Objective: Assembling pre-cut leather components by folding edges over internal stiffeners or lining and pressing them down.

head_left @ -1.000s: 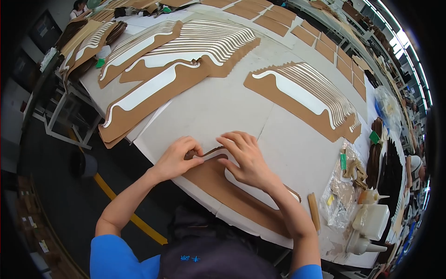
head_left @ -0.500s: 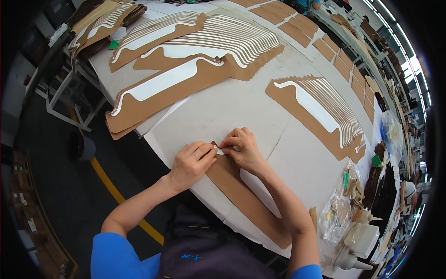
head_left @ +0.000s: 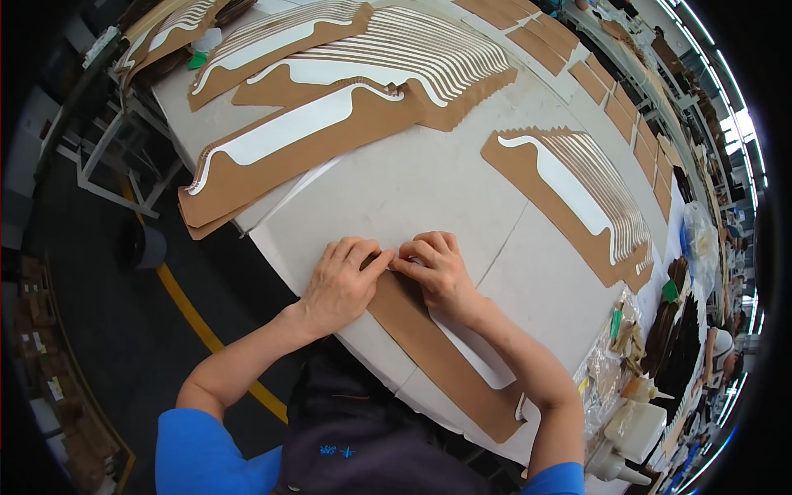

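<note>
A long brown panel point(head_left: 441, 363), leather-like and with a white shaped strip point(head_left: 474, 351) along one side, lies near the table's front edge. At its far end, my left hand point(head_left: 345, 279) is closed, thumb and fingers pressed on the panel's edge. Close beside it, my right hand point(head_left: 437, 271) pinches at the same end, its fingertips almost meeting the left thumb. The bit between the fingertips is mostly hidden. My right forearm crosses over the white strip and covers part of it.
Overlapping brown panels with white strips point(head_left: 297, 128) are piled at the far left. Another fanned stack point(head_left: 577, 198) lies to the right. White squeeze bottles point(head_left: 635, 429) and a clear plastic bag point(head_left: 606, 371) stand at the right edge. A dark bin point(head_left: 144, 245) is on the floor.
My left thumb and fingers have shifted right and now cover the panel's end, where a raised dark edge and a white bit showed before. The view has shifted slightly.
</note>
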A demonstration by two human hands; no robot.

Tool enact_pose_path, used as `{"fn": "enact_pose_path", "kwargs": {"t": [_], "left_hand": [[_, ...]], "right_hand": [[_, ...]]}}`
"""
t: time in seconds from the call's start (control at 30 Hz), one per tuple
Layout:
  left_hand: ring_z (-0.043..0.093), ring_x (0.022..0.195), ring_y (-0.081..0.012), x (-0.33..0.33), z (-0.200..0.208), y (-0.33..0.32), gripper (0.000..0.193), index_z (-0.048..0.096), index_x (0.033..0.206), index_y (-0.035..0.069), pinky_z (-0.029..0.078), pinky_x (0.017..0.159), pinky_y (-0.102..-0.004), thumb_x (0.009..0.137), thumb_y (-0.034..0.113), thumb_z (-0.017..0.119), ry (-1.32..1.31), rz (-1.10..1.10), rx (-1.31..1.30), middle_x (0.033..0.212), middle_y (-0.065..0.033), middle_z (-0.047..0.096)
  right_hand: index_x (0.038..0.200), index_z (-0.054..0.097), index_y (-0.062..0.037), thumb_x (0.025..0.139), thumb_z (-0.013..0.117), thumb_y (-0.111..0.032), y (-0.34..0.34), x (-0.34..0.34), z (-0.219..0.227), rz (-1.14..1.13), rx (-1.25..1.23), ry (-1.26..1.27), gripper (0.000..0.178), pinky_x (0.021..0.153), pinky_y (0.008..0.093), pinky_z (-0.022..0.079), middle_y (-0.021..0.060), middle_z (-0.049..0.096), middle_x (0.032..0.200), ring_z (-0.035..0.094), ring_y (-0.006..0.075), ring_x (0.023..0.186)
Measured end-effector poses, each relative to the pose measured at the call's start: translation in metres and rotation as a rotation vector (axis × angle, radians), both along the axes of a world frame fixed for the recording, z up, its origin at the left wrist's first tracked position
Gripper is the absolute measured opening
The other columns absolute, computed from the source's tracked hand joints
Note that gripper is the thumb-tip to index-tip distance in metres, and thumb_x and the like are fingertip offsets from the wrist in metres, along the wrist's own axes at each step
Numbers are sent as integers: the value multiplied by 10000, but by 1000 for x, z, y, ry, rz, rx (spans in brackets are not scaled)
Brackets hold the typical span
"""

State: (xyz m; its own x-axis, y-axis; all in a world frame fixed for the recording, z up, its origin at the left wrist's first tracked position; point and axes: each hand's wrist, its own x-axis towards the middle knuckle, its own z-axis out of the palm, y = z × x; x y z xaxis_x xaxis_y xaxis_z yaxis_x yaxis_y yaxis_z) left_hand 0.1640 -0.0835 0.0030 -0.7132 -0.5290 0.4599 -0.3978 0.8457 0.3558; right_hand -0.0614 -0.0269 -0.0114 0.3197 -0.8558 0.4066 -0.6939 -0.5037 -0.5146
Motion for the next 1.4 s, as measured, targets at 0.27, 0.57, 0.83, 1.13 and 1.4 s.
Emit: {"fn": "enact_pose_path", "kwargs": {"t": [0.27,0.57,0.83,1.13,1.4], "left_hand": [[637,1063,-282,5,-5,3,468,744,1234,13,534,872,-408,769,-31,725,-38,-4,-61,1129,-82,639],[647,1064,-270,2,-2,4,506,769,1227,38,554,860,-399,728,-35,732,-26,-4,-71,1134,-77,655],[654,1037,-272,4,-2,4,489,789,1195,59,570,854,-395,721,-45,732,-2,-1,-94,1140,-82,650],[641,1022,-290,-2,9,-8,244,763,1131,29,552,865,-408,894,4,711,59,39,210,1206,-98,656],[674,927,-304,2,8,-46,132,750,960,52,544,802,-412,848,-18,750,49,-72,77,989,-76,699]], "right_hand": [[1119,790,-115,885,749,-10,-17,-36,22,9,412,-95,259,1007,405,416,12,673,1080,542,252,1074],[1146,806,-116,774,734,44,-7,-54,12,153,201,-31,412,962,411,403,22,650,1130,546,260,1100],[1220,750,-67,712,712,28,-2,-29,8,175,8,97,518,1048,468,419,58,628,1175,555,289,1214],[1390,632,-59,920,701,22,15,-48,21,-190,190,-311,482,1013,395,463,105,650,1239,585,266,1229],[1205,710,-8,901,736,-1,233,-105,66,-962,225,55,306,969,426,495,152,648,1164,609,338,1112]]}}
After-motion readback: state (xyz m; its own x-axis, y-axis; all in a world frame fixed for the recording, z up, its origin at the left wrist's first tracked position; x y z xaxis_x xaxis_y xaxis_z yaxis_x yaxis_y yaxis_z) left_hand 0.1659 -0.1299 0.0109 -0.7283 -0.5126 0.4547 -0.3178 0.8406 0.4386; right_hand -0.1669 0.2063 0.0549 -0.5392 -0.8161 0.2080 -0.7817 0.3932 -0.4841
